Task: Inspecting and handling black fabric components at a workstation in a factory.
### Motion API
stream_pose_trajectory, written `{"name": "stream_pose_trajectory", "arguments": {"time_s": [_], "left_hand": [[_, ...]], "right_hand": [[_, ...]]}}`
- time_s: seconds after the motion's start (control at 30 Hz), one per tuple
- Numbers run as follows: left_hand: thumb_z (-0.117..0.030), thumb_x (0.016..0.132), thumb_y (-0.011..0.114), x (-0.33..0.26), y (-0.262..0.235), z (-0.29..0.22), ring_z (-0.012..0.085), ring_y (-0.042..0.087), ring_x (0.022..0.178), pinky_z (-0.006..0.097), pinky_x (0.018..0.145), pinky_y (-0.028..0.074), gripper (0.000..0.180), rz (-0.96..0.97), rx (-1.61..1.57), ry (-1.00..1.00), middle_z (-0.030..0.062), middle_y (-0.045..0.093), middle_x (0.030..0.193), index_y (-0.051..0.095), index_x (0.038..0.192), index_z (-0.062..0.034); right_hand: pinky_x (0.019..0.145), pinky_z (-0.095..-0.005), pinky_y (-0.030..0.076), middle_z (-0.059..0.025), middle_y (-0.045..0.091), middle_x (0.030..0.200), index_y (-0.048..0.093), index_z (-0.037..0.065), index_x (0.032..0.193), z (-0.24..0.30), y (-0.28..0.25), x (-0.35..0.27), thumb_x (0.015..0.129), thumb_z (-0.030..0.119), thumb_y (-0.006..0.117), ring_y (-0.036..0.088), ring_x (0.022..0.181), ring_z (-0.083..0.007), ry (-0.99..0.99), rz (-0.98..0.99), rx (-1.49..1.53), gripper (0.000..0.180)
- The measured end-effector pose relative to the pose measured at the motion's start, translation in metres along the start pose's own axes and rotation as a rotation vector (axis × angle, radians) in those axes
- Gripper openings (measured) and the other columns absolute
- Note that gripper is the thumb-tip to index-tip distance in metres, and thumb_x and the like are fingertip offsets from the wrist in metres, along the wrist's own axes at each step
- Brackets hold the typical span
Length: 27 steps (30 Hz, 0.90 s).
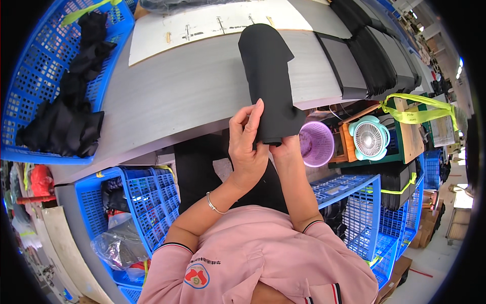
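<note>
A long black fabric piece (267, 76) with a rounded far end stands out over the front edge of the grey table (172, 96). Its near end is folded over, and a flap sticks out at the right. My left hand (247, 144) grips the near left edge, thumb below and fingers raised along the side. From the right, my right hand (287, 147) holds the same near end; most of its fingers are hidden behind the fabric.
Black fabric pieces (81, 121) lie in a blue crate (98, 91) at left. Stacked black sheets (374, 61) sit at right on the table, near a white board (212, 25). Below are a purple basket (317, 144), a small fan (370, 139) and more blue crates (152, 197).
</note>
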<state>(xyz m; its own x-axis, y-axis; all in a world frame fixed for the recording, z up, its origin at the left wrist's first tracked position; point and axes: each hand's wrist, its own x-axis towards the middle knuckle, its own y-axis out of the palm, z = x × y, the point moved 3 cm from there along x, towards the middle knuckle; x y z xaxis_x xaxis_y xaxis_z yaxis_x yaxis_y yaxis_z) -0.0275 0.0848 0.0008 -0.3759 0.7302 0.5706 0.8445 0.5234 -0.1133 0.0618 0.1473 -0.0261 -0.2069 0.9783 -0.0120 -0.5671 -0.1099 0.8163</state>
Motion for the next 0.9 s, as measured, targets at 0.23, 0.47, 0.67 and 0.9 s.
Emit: {"name": "stream_pose_trajectory", "arguments": {"time_s": [0.23,0.47,0.67,0.9], "left_hand": [[0.019,0.076,0.055,-0.007,-0.001,0.004,0.0190,0.057,0.105,0.025,0.078,0.049,0.076,-0.002,0.052,-0.007,0.0096,0.052,0.130,0.052,0.147,-0.0084],[0.019,0.074,0.051,-0.012,-0.003,0.015,0.0272,0.055,0.118,0.032,0.095,0.048,0.079,-0.001,0.071,0.048,0.0150,0.049,0.136,0.046,0.150,-0.0035],[0.011,0.088,0.050,-0.017,-0.013,0.018,0.0234,0.054,0.120,0.033,0.097,0.048,0.062,-0.095,-0.178,-0.030,0.0163,0.047,0.143,0.042,0.149,0.0044],[-0.006,0.102,0.048,-0.021,-0.034,0.066,0.0113,0.066,0.088,0.028,0.078,0.057,0.041,-0.109,-0.412,-0.541,0.0101,0.069,0.110,0.051,0.141,0.0063]], "right_hand": [[0.078,-0.0321,0.061,-0.0102,0.067,0.110,0.060,0.002,0.119,-0.007,0.007,0.001,0.092,0.018,0.069,0.069,0.093,-0.0193,0.064,-0.035,0.091,0.032],[0.079,-0.0328,0.061,-0.0101,0.066,0.109,0.060,0.003,0.119,-0.012,0.010,0.004,0.095,0.019,0.064,0.068,0.094,-0.0197,0.154,-0.209,0.027,0.029],[0.089,-0.0388,0.059,-0.0107,0.067,0.110,0.060,0.003,0.122,-0.016,0.004,0.004,0.096,0.016,0.064,0.067,0.102,-0.0244,0.004,-0.174,-0.184,0.030],[0.097,-0.0389,0.048,-0.0189,0.062,0.124,0.055,-0.004,0.125,-0.021,-0.001,0.021,0.096,0.017,0.062,0.061,0.113,-0.0304,-0.193,0.136,-1.234,0.037]]}}
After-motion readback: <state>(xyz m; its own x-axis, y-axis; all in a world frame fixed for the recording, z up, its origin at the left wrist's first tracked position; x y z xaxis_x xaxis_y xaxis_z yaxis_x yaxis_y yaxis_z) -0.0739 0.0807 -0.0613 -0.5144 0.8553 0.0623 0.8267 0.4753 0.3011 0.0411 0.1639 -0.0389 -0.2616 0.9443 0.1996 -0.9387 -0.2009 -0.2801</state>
